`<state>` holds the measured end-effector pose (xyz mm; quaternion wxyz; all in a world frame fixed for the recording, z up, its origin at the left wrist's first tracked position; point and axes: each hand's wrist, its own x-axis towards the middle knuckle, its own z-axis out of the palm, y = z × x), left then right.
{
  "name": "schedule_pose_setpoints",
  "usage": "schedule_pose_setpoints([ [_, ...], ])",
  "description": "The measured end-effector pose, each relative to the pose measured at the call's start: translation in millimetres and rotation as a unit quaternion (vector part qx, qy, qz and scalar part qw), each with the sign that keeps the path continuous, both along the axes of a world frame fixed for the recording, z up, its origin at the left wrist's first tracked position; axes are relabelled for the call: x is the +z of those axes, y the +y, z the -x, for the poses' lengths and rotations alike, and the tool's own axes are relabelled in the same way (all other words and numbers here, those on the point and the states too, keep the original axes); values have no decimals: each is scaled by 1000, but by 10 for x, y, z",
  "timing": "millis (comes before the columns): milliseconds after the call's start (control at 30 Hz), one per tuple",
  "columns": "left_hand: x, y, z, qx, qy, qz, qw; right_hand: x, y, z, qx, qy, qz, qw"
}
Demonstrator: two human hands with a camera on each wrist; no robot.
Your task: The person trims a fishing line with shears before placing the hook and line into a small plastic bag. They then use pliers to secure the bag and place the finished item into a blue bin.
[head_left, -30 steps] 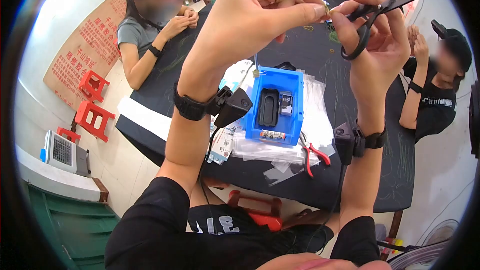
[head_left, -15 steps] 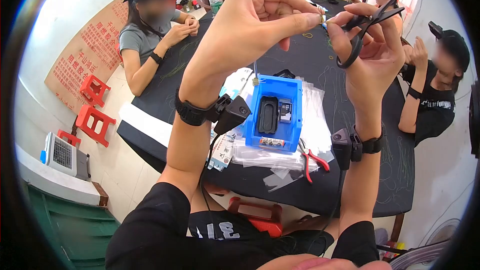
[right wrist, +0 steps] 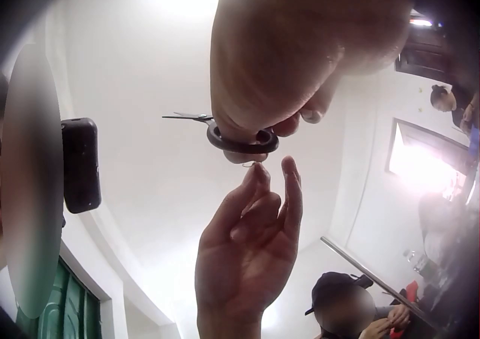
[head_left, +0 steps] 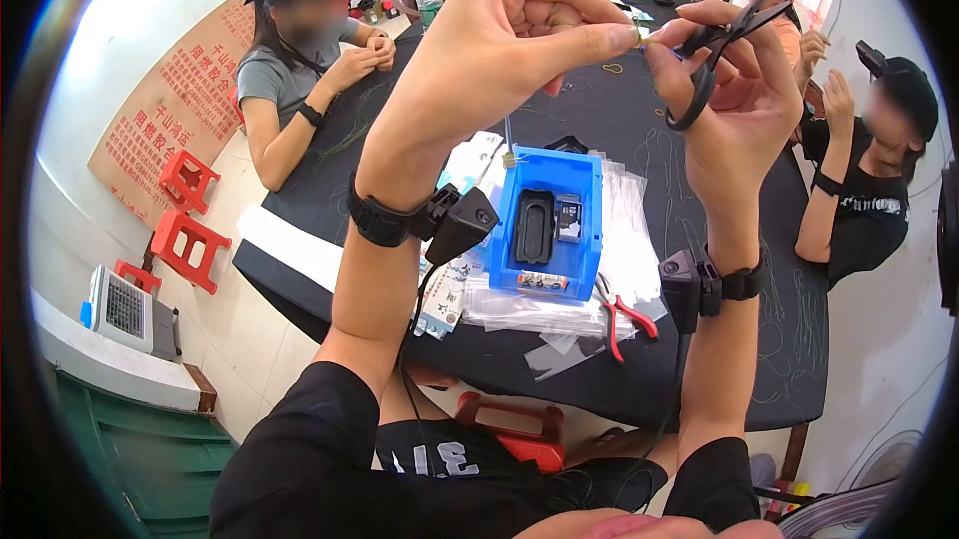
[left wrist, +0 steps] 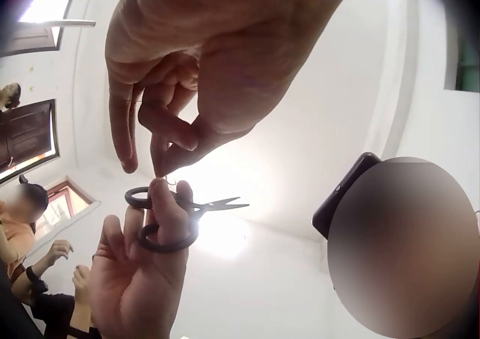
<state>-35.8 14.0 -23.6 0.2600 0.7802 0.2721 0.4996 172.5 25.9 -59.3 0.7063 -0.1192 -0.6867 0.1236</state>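
My left hand is raised over the table and pinches a short, thin yellowish thread between thumb and forefinger. Facing it, my right hand has its thumb and forefinger tips right at the thread's other side. That same hand keeps a pair of black scissors hooked on its fingers, one handle ring around the thumb. Their blades stand slightly apart, pointing away from the thread. In the right wrist view, a small loop of the thread shows between the fingertips of both hands.
Below my hands stands a blue bin with a black case inside. It sits on clear plastic bags beside red-handled pliers. Thin green threads lie on the black tablecloth. People sit at left and right.
The head view has tilted up slightly. My right hand and the scissors have shifted a little to the left and turned slightly. Both hands stay together at the thread.
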Motion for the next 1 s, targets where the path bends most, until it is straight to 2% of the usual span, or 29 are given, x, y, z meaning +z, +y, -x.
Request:
schedule_pose_setpoints([
  [200, 11, -6, 16, -5, 15, 6, 1000, -3, 44, -28, -5, -6, -30, 1000],
  [633, 26, -31, 19, -15, 28, -27, 999, -4, 8, 9, -27, 7, -5, 1000],
  [833, 47, -18, 17, -7, 3, -41, 999, -26, -76, -51, 35, -31, 78, 996],
  [900, 38, 15, 30, -11, 0, -58, 998, -24, -119, -87, 74, -73, 140, 985],
  [1000, 30, 45, 36, -48, -29, -73, 996, -52, -98, -71, 84, -93, 136, 983],
])
